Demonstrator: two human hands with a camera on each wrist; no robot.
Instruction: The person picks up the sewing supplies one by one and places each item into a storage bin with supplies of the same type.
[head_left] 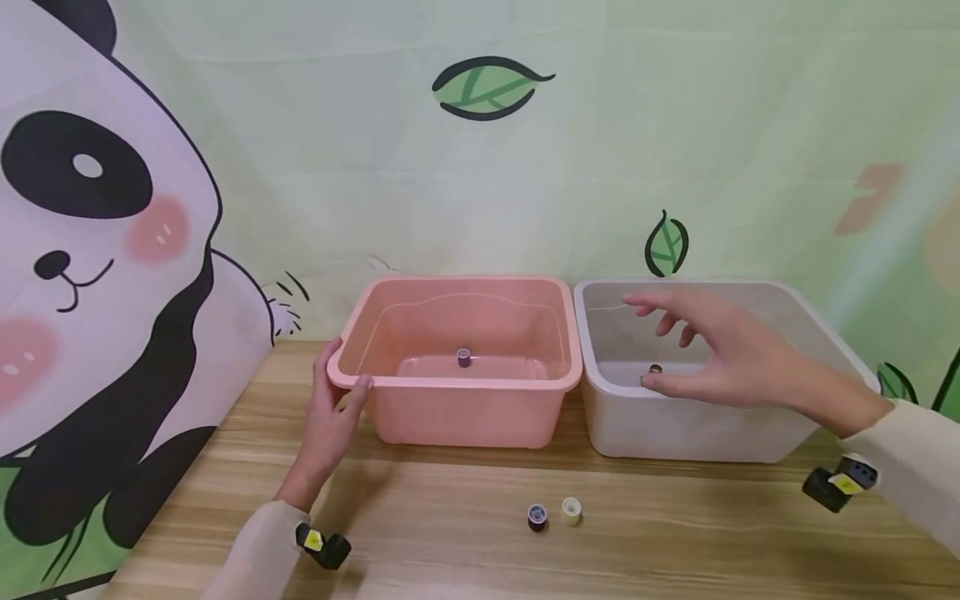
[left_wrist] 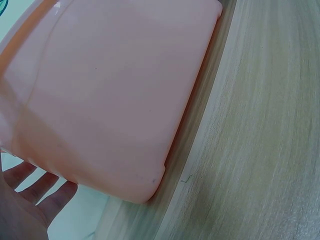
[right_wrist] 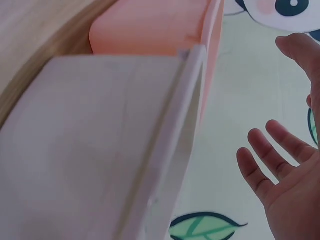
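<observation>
My left hand (head_left: 333, 417) holds the front left corner of a pink plastic basin (head_left: 468, 415), thumb at the front rim and fingers along the left side. In the left wrist view its fingers (left_wrist: 57, 200) lie against the basin's outer wall. A small purple-grey cap-like piece (head_left: 463, 357) sits inside this basin. My right hand (head_left: 731, 354) hovers over the white basin (head_left: 690, 429), fingers spread and thumb apart, with nothing between them. Below it, a small dark piece (head_left: 656, 368) shows inside the white basin, partly hidden by the hand.
Two small round cap-like pieces, one dark purple (head_left: 537, 517) and one cream (head_left: 572, 511), stand on the wood-grain table (head_left: 450, 533) in front of the basins. The basins stand side by side. Behind them hangs a green printed cloth (head_left: 315, 150) with a panda and leaves.
</observation>
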